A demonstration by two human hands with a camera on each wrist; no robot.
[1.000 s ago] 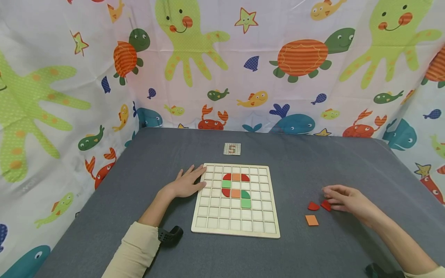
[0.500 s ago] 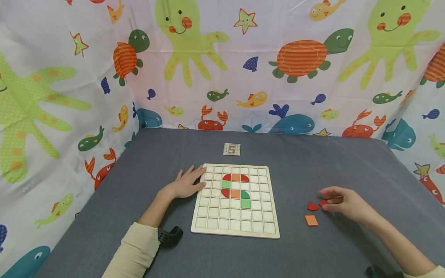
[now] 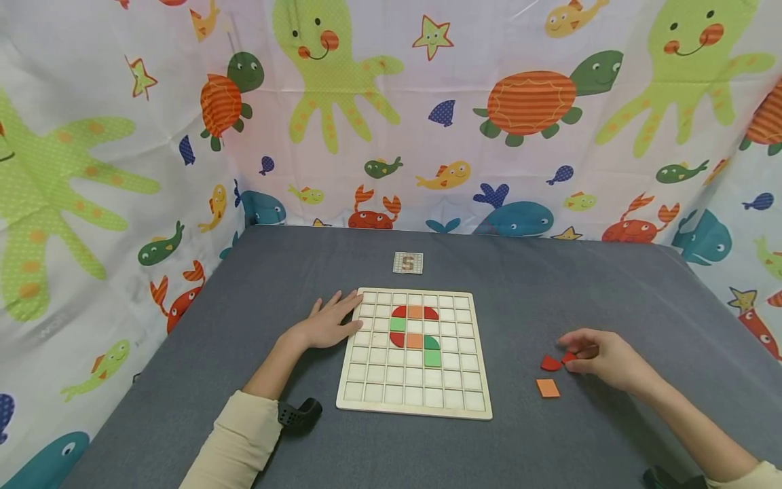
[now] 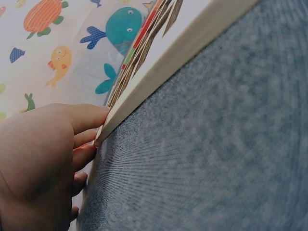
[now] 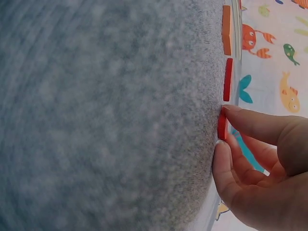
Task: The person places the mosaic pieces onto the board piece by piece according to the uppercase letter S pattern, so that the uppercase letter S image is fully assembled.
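Observation:
My left hand (image 3: pixel 326 324) lies with fingers spread at the upper left edge of a wooden grid board (image 3: pixel 399 395). In the left wrist view, thumb and fingertips touch the board's side (image 4: pixel 139 98). Red, orange and green tiles sit in several of its cells, including an orange square tile (image 3: pixel 414 341) and a green quarter-circle tile (image 3: pixel 431 342). Right of the board, my right hand (image 3: pixel 611 360) pinches a red tile (image 5: pixel 222 126) between thumb and finger, low at the cloth. Another red tile (image 3: pixel 550 363) with a curved edge lies just left of those fingers.
A loose orange square tile (image 3: pixel 548 388) lies nearer me, below the red ones. Behind the board is a small card (image 3: pixel 408 263) with a gridded S-like pattern. Grey cloth (image 3: pixel 293 265) covers the table, and a sea-animal curtain (image 3: pixel 391 122) hangs around it.
My right hand has shifted slightly left and its thumb and finger have come around the right-hand red tile, which has moved a little left. The left hand and board stay put.

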